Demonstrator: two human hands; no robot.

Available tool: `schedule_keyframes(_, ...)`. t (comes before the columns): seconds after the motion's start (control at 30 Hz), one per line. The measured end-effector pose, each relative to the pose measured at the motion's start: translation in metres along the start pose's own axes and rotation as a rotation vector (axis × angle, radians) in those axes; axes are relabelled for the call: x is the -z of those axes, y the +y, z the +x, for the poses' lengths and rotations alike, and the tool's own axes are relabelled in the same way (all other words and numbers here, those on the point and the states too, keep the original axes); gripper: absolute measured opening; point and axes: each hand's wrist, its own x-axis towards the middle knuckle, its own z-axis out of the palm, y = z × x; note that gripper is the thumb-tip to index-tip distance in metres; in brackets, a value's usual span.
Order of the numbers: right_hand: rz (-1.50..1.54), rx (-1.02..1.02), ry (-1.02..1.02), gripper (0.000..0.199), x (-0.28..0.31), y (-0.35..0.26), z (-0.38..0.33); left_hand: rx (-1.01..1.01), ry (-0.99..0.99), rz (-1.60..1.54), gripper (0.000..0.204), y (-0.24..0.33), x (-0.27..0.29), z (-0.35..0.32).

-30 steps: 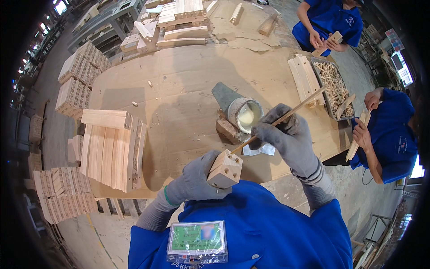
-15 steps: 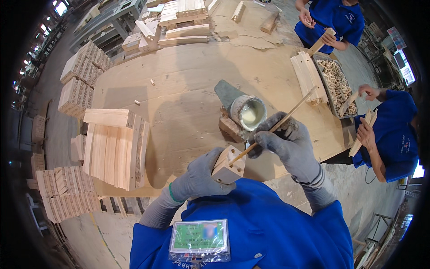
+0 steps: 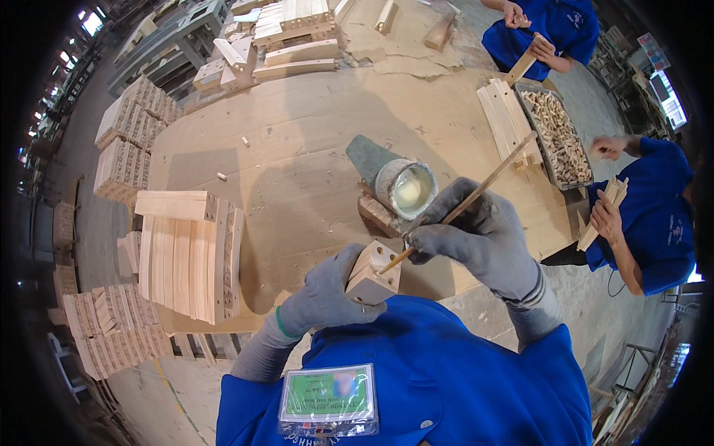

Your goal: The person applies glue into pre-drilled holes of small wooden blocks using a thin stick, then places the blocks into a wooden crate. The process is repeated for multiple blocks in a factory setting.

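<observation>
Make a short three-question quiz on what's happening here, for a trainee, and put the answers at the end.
1. Which of the wearer's gloved hands holds the thin wooden stick?
2. True or false: the stick's lower tip is dipped in the cup of pale liquid.
3. Fill the gap: the rectangular tray on the right is filled with small wooden ____.

Key:
1. The right hand.
2. False: the tip is at the holed end of the drilled wood held in the left hand.
3. Dowels.
</observation>
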Motion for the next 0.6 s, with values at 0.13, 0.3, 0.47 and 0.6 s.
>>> schedule_keyframes(0.13,0.243,0.048,0.029,0.018,0.004,0.007,0.005,0.026,0.011,-0.021,0.078,0.006,0.004,0.004)
schedule_keyframes(0.3,0.336,0.145,0.222,0.019,0.037,0.041,0.008,0.015,0.113,-0.092,0.080,-0.010,0.001,0.001)
schedule_keyframes(0.47,0.368,0.253,0.362,0.015,0.041,0.113,0.015,0.122,0.146,-0.227,0.076,-0.017,0.002,0.008)
schedule_keyframes(0.6,0.315,0.195,0.345,0.013,0.027,0.138,0.014,0.203,0.154,-0.223,0.072,-0.018,0.003,0.011)
